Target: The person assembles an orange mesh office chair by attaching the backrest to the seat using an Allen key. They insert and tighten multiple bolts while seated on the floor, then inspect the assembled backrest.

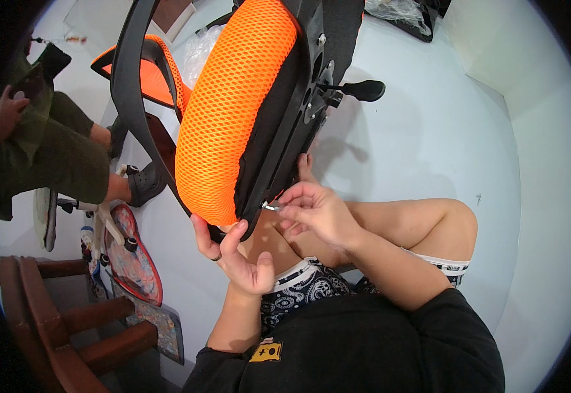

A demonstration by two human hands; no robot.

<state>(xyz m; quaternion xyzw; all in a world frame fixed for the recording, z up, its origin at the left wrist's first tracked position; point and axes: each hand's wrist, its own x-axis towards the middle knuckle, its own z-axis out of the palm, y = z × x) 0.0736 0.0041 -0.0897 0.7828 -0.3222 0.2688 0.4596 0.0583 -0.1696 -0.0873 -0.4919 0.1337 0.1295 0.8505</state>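
An orange mesh office chair seat (pixel 233 98) with a black base lies tipped on its side before me. Its metal plate (pixel 318 98) carries a black lever that points right. My left hand (pixel 239 259) holds the seat's near end, with fingertips against the orange mesh and black edge. My right hand (pixel 315 213) pinches a small silver bolt (pixel 271 207) at the near end of a black armrest bracket that runs along the underside. The bolt's tip meets the bracket; how deep it sits, I cannot tell.
A black armrest loop (pixel 128 85) arches along the seat's left side. Clear plastic wrap (pixel 200 56) lies behind it. A person in green trousers (pixel 69 154) sits at left. Brown wooden furniture (pixel 43 321) and a red-rimmed patterned board (pixel 133 255) stand lower left. A white wall (pixel 548 164) rises at right.
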